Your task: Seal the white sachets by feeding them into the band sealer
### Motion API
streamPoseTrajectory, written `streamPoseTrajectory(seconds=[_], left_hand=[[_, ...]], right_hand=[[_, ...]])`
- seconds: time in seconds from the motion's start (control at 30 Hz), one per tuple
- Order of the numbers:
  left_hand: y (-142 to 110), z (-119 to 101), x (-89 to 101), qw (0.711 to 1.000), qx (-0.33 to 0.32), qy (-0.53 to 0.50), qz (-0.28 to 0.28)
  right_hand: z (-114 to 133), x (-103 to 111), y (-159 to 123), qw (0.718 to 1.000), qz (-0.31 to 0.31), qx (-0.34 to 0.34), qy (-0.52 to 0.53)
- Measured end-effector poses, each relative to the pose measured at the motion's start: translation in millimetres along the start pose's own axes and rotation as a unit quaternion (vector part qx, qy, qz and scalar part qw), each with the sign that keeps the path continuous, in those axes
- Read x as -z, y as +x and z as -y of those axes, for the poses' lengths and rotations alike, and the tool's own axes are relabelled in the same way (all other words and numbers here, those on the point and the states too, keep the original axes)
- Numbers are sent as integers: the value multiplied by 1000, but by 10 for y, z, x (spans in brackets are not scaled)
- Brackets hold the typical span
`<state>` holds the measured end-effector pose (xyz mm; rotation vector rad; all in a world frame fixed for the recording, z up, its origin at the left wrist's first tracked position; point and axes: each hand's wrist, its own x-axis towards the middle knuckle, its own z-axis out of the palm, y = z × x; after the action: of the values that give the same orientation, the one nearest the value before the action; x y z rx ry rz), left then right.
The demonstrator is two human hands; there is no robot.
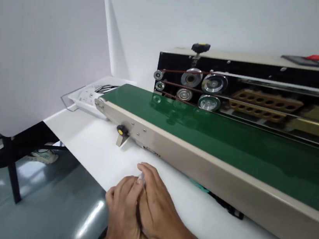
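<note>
Both hands are pressed together over the near edge of the white table (81, 132). My left hand (124, 209) is closed, its fingers curled against my right hand (156, 209), which is cupped and closed too. Between the fingertips shows a bit of a small pale, translucent thing (141, 177); most of it is hidden, so its kind cannot be told. Just beyond the hands runs the beige side of a conveyor with a green belt (160, 113). Neither hand touches it.
Behind the belt stands a machine with pulleys and brass-coloured blocks (264, 104). A black knob (122, 130) juts from the conveyor's side. A white tray (87, 106) with cables sits at its left end. Below left are a black chair (9, 162) and a shoe (43, 156).
</note>
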<state>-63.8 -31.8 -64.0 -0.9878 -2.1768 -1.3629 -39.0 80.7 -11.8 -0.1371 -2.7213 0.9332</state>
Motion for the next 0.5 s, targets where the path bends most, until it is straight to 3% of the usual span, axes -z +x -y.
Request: streamPoseTrajectory(seconds=[0.07, 0.17, 0.27, 0.33, 0.43, 0.5], left_hand=[[-20, -19, -84, 1000, 2, 18, -22], [-79, -29, -119, 998, 16, 63, 21], [21, 121, 12, 997, -13, 63, 40], [313, 377, 216, 998, -36, 47, -20], [1090, 941, 597, 982, 67, 116, -134], [1669, 1325, 782, 981, 72, 146, -107]], right_hand=[[-38, 135, -35, 999, 47, -5, 8], [-106, 300, -105, 992, 110, 42, -52], [-199, 315, -168, 974, 94, 117, -170], [-274, 235, -190, 958, 51, 146, -240], [-378, 63, -196, 933, -20, 174, -314], [-422, -35, -202, 920, -58, 186, -340]])
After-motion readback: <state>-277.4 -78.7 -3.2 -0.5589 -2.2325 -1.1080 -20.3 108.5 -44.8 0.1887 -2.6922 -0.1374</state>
